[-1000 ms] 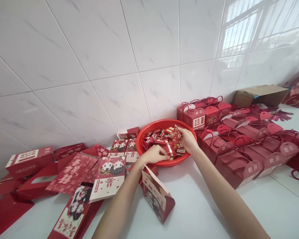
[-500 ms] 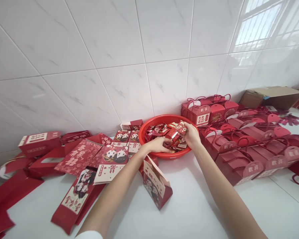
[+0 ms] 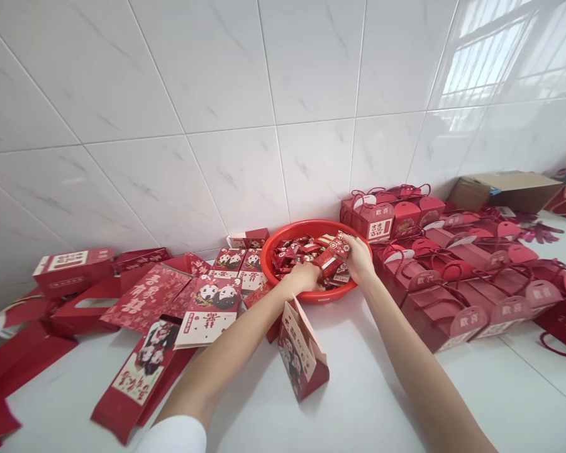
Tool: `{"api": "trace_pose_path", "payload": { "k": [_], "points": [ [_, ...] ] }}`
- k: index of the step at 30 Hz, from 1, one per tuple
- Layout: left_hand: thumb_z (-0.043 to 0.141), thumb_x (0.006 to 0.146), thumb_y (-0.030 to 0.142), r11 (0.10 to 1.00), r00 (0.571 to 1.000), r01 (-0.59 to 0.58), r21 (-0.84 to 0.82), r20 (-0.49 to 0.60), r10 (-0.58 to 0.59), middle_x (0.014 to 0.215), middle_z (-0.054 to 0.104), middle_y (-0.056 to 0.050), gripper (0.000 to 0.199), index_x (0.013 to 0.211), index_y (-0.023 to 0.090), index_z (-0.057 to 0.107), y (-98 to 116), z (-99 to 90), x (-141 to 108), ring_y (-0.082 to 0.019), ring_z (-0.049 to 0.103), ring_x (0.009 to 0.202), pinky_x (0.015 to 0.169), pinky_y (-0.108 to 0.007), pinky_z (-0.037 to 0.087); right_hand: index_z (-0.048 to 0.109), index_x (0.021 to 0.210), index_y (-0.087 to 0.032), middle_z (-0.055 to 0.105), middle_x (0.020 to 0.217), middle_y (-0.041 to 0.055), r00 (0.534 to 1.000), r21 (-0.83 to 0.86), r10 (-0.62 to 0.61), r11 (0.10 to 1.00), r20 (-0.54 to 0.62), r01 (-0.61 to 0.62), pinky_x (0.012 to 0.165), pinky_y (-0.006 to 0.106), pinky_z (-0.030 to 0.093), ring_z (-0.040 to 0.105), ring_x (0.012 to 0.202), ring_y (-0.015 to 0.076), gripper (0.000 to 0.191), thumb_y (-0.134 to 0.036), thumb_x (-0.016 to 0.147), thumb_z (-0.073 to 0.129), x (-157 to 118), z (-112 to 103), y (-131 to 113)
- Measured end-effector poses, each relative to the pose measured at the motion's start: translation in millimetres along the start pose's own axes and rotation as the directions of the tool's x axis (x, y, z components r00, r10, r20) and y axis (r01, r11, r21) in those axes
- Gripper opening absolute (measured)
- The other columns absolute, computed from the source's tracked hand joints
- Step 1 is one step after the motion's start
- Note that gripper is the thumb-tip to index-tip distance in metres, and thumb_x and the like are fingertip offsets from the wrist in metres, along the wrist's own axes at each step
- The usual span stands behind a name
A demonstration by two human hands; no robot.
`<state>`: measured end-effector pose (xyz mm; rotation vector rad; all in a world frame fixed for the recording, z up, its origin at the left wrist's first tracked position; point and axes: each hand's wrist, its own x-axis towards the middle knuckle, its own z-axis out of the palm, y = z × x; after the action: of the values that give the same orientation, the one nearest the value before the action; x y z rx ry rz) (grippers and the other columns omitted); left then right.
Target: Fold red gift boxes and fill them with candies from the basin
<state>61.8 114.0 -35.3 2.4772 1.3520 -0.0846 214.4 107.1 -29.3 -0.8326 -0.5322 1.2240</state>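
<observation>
A red plastic basket [image 3: 327,296] filled with small wrapped candies [image 3: 287,253] stands against the wall. Inside it, my left hand [image 3: 304,277] is closed with curled fingers dug among the candies; what it grips is hidden. At the basket's right side, my right hand [image 3: 358,257] pinches a red patterned candy packet [image 3: 341,244] between thumb and fingers. A small red and cream gift box [image 3: 302,355] with an open top stands tilted on the table in front of the basket, close by my left forearm.
Flat and part-folded red boxes [image 3: 146,296] lie heaped on the left. Rows of red handled gift boxes [image 3: 448,308] fill the right side. Behind them sits a brown cardboard box [image 3: 523,182]. The white tiled wall [image 3: 231,176] rises behind the table.
My left hand has moved right and deeper into the candies, its fingers now more curled. The right hand keeps the packet at nearly the same spot. The small gift box appears slightly shifted right.
</observation>
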Motion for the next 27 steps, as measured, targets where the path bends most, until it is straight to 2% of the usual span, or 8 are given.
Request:
{"api": "trace_pose_path", "payload": {
  "k": [3,5,9,12,16,19,22,27],
  "points": [
    [0.072,0.066,0.013,0.998,0.997,0.052,0.041,-0.058,-0.050,0.109,0.072,-0.023,0.015,0.080,0.014,0.075,5,-0.1,3,-0.042,0.055,0.122,0.105,-0.051,0.038,0.064,0.073,-0.020,0.068,0.066,-0.0030,1.000,-0.012,0.005,1.000,0.011,-0.004,0.051,0.025,0.052,0.064,0.060,0.0152,0.016,-0.025,0.063,0.076,1,-1,1],
    [0.072,0.062,0.008,0.997,0.994,0.077,0.017,-0.076,-0.075,0.105,0.072,-0.023,0.012,0.073,0.014,0.073,4,-1.0,4,-0.044,0.055,0.121,0.104,-0.053,0.037,0.064,0.073,-0.021,0.068,0.066,-0.0029,1.000,-0.013,0.001,1.000,0.017,-0.001,0.051,0.025,0.052,0.065,0.060,0.0156,0.017,-0.026,0.063,0.076,2,-2,1],
    [0.077,0.055,0.010,0.985,0.993,0.083,-0.152,-0.073,-0.095,0.077,0.073,-0.013,0.012,0.055,0.017,0.066,-2,-2.7,3,-0.036,0.068,0.093,0.090,-0.044,0.047,0.065,0.074,-0.021,0.069,0.068,-0.0024,1.000,-0.007,-0.011,1.000,0.029,0.012,0.053,0.028,0.054,0.066,0.063,0.0176,0.017,-0.028,0.063,0.076,3,-2,3],
    [0.077,0.060,0.022,0.928,0.991,0.044,-0.370,-0.104,-0.088,0.062,0.068,-0.005,0.010,0.057,0.018,0.068,-9,-2.6,1,-0.026,0.067,0.073,0.074,-0.033,0.049,0.065,0.074,-0.022,0.070,0.070,-0.0027,0.999,-0.002,-0.020,1.000,0.040,0.020,0.055,0.028,0.055,0.066,0.065,0.0179,0.017,-0.030,0.064,0.075,4,-3,4],
    [0.065,0.077,0.033,0.722,0.965,-0.060,-0.689,-0.225,-0.135,0.062,0.065,-0.001,0.019,0.072,0.016,0.072,-19,-1.5,3,-0.017,0.061,0.062,0.060,-0.025,0.046,0.066,0.074,-0.022,0.071,0.071,-0.0032,0.998,-0.005,-0.021,1.000,0.051,0.021,0.055,0.026,0.053,0.066,0.067,0.0172,0.014,-0.030,0.066,0.074,6,-5,5],
    [0.062,0.078,0.034,0.517,0.932,-0.156,-0.842,-0.298,-0.205,0.066,0.066,-0.001,0.021,0.078,0.015,0.070,-26,-1.6,4,-0.015,0.062,0.061,0.059,-0.023,0.047,0.064,0.072,-0.022,0.071,0.069,-0.0027,0.998,-0.019,-0.010,1.000,0.062,0.011,0.056,0.027,0.054,0.068,0.068,0.0181,0.012,-0.029,0.068,0.073,6,-6,5],
    [0.065,0.077,0.034,0.353,0.913,-0.223,-0.909,-0.321,-0.251,0.071,0.069,-0.003,0.020,0.080,0.015,0.070,-30,-2.2,3,-0.015,0.065,0.065,0.062,-0.024,0.050,0.065,0.073,-0.022,0.072,0.070,-0.0006,0.995,-0.048,0.008,0.999,0.097,-0.004,0.059,0.029,0.056,0.070,0.069,0.0199,0.011,-0.029,0.070,0.074,4,-6,3],
    [0.068,0.077,0.030,0.248,0.911,-0.251,-0.936,-0.315,-0.267,0.079,0.076,-0.005,0.024,0.094,0.015,0.075,-28,-3.3,-1,-0.018,0.070,0.071,0.066,-0.027,0.054,0.066,0.069,-0.021,0.072,0.066,0.0028,0.986,-0.093,0.038,0.995,0.160,-0.023,0.064,0.033,0.059,0.071,0.070,0.0234,0.014,-0.030,0.068,0.076,-2,-4,1]
  ]
}}
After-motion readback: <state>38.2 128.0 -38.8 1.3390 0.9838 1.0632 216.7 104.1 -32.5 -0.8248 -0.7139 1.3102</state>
